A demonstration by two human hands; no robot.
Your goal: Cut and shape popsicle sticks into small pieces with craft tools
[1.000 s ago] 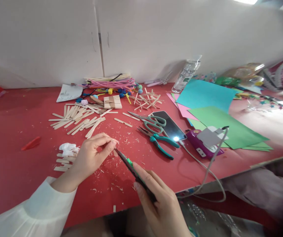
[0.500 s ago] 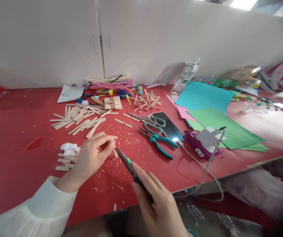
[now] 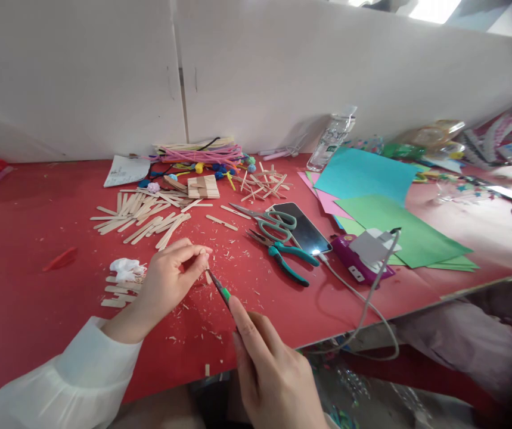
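Note:
My left hand (image 3: 173,280) pinches a short wooden craft stick (image 3: 208,276) between thumb and forefinger; most of the stick is hidden by the fingers. In my right hand (image 3: 267,357) is a utility knife (image 3: 223,292) with a green slider, its blade pointing up and left against the stick's lower end. Pale wood shavings (image 3: 184,310) are scattered on the red table (image 3: 27,238) around my hands. Left of my left wrist lie several cut stick pieces (image 3: 115,302) with a crumpled white tissue (image 3: 127,270) on them.
Loose craft sticks (image 3: 133,208) lie behind my left hand. Scissors (image 3: 276,223) and teal pliers (image 3: 289,262) rest beside a phone (image 3: 304,229), whose cable runs to a purple power strip (image 3: 358,262). Coloured paper (image 3: 367,179), a bottle (image 3: 331,140) and pipe cleaners (image 3: 202,154) are farther back.
My right hand has moved slightly left with the knife and turned it, so the blade now meets the stick edge-on. My left hand keeps its pinch in nearly the same place.

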